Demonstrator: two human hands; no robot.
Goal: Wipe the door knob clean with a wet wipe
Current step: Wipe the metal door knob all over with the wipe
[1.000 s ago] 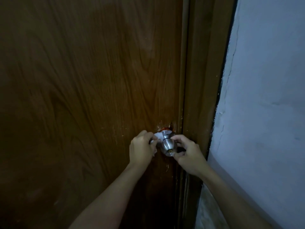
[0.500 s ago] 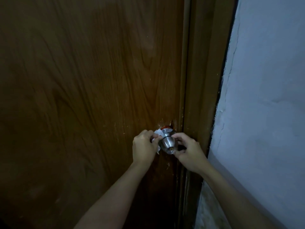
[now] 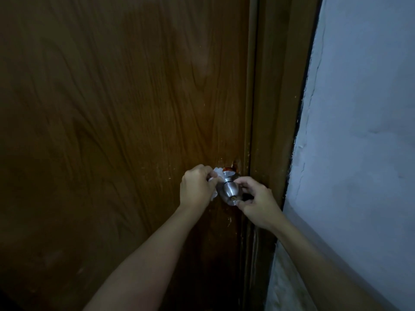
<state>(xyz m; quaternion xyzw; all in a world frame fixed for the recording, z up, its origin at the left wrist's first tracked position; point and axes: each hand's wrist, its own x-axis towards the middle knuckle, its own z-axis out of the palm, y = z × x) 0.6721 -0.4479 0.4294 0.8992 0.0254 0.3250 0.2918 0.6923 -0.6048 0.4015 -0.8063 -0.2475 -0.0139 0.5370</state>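
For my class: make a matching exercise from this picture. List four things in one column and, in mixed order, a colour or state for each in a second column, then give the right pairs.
Things:
1. door knob
2. wet wipe
3. door
4. wall

Descriptions:
A. brown wood grain
B. white, crumpled in the left hand
C. pale, painted, cracked beside the frame
D. shiny metal, pinched by the right hand

Pairs: 1-D, 2-B, 3-A, 4-C
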